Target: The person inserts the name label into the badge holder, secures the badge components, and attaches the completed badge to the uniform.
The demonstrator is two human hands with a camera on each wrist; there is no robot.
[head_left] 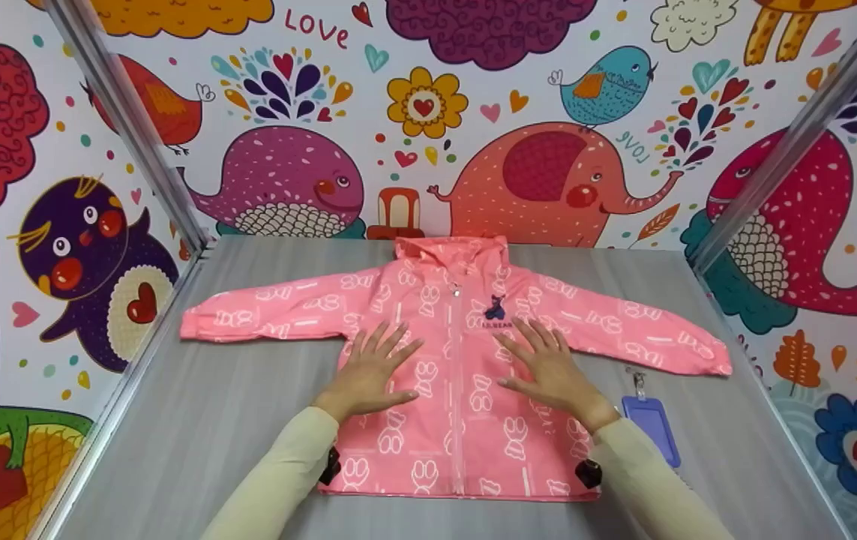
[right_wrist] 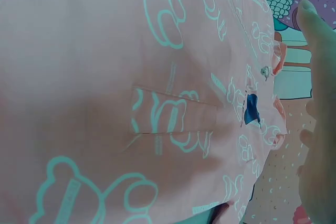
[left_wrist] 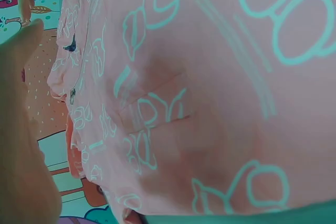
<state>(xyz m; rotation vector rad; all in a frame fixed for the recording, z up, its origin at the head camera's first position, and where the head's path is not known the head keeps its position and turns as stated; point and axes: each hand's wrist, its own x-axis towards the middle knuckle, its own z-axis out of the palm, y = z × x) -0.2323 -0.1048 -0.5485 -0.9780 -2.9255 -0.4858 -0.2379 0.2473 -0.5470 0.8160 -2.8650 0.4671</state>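
A pink children's jacket (head_left: 435, 390) lies spread flat and front up, hood at the far end and both sleeves stretched outward. White outline figures cover it, a zipper (head_left: 457, 375) runs down its middle, and a dark bear emblem (head_left: 498, 307) sits on the chest. Over the left half of the body is my left hand (head_left: 374, 373), fingers spread and straight. My right hand (head_left: 554, 369) is spread likewise over the other half, just below the emblem. Both wrist views show hand shadows on the cloth near the pockets; neither hand holds anything. Whether the fingertips touch the cloth I cannot tell.
A purple badge holder (head_left: 651, 430) with a metal clip lies right of the jacket, below the right sleeve. The grey table (head_left: 196, 427) is bordered by walls with cartoon animals, and metal posts (head_left: 128, 120) stand at the back corners.
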